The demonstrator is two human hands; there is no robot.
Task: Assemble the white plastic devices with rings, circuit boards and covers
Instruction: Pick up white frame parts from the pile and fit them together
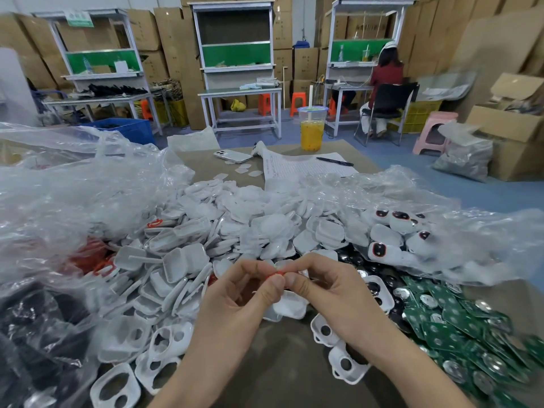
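Brown surface close by is ringed with heaped parts, all within reach. At centre the left hand and right hand pinch one red ring between their fingertips, probably to seat it in the white shell just below. The thumbs hide the fit. Green boards lie at 4 o'clock and white covers at 12.
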